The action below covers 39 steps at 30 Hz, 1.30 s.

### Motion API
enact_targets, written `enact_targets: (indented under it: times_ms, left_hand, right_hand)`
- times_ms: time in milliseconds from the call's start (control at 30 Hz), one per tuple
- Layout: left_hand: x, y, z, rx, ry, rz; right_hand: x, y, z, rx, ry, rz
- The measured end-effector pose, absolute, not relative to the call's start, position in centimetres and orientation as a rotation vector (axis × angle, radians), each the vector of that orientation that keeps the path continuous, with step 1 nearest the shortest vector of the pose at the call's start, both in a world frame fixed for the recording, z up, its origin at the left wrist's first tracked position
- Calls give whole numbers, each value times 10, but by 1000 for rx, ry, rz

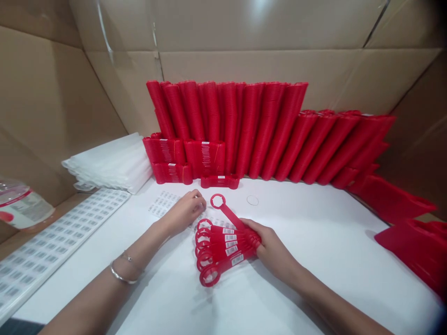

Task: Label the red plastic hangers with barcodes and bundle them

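Note:
My right hand (268, 244) grips a fanned bunch of red plastic ring-ended handles (223, 244) on the white table (314, 232); several carry small white barcode labels, and the topmost one bears none. My left hand (186, 209) rests with curled fingers on a sheet of barcode stickers (162, 203) just left of the fan, fingertips pinched together at the sheet. A bracelet circles my left wrist.
Tall leaning stacks of red parts (265, 130) line the back against cardboard walls. Bundled red pieces (185, 158) and a pile of clear plastic bags (111, 163) sit back left. Long sticker sheets (52, 237) lie at the left edge. Red flat parts (412, 232) lie right.

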<state>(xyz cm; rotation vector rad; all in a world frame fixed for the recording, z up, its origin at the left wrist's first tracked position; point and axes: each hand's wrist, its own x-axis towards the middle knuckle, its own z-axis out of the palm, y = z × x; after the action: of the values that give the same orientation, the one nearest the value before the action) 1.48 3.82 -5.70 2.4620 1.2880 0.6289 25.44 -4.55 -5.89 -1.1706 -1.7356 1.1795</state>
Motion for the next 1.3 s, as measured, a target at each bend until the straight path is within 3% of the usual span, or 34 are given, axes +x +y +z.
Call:
enact_targets:
  times_ms: [233, 633, 967, 1300]
  left_hand:
    - [35, 11, -16, 1895, 1267, 904]
    - [86, -18, -30, 1875, 1289, 934]
    - [91, -16, -34, 1998, 1357, 968]
    - [94, -21, -42, 2613, 1472, 903]
  right_hand:
    - [253, -45, -59, -1186, -1721, 1078]
    - [248, -54, -57, -1189, -1758, 931]
    - [249, -55, -55, -1150, -1790, 898]
    - [250, -55, -53, -1095, -1841, 864]
